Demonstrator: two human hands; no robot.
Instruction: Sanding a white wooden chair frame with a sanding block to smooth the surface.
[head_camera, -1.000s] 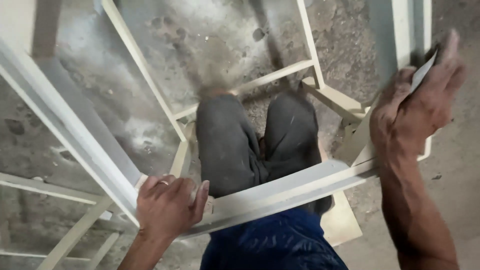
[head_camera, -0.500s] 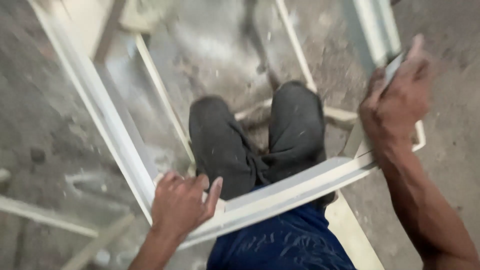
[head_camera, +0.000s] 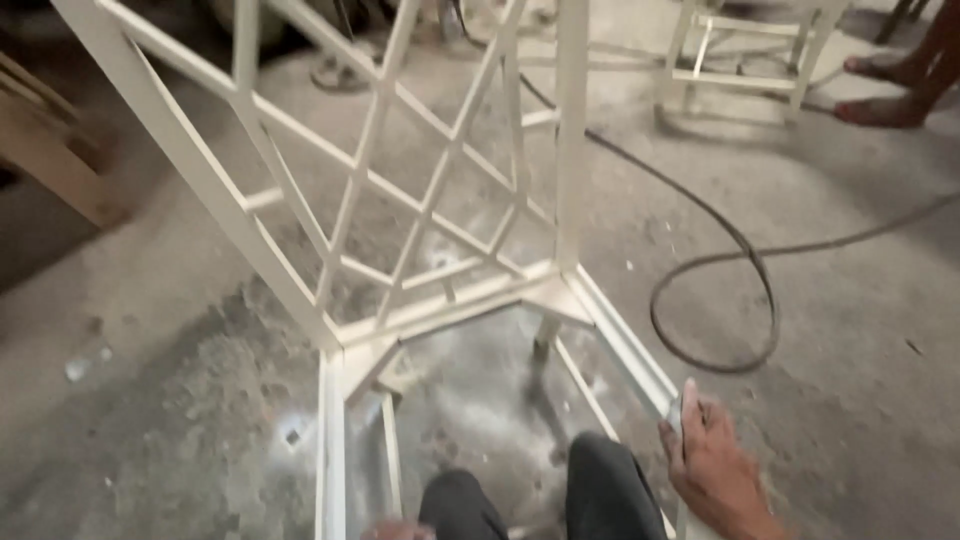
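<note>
A cream-painted wooden frame (head_camera: 345, 330) with a diamond lattice panel (head_camera: 420, 180) stands on the dusty concrete floor in front of me. My right hand (head_camera: 712, 472) rests on the frame's right rail (head_camera: 625, 350), fingers closed on a thin grey pad (head_camera: 679, 412) pressed to the rail. Only the knuckles of my left hand (head_camera: 395, 530) show at the bottom edge, near the frame's left rail (head_camera: 332, 440); its grip is hidden. My knees in dark trousers (head_camera: 600, 490) sit between the rails.
A dark hose (head_camera: 745, 270) loops across the floor at the right. A second cream stool frame (head_camera: 745, 55) stands at the back right, beside another person's bare feet (head_camera: 880, 85). A wooden piece (head_camera: 50, 150) lies at the left. Dust patches cover the floor.
The view has swung up from my lap to the lattice panel and the floor beyond. My right hand has dropped lower along the right rail. My left hand has slipped almost out of view.
</note>
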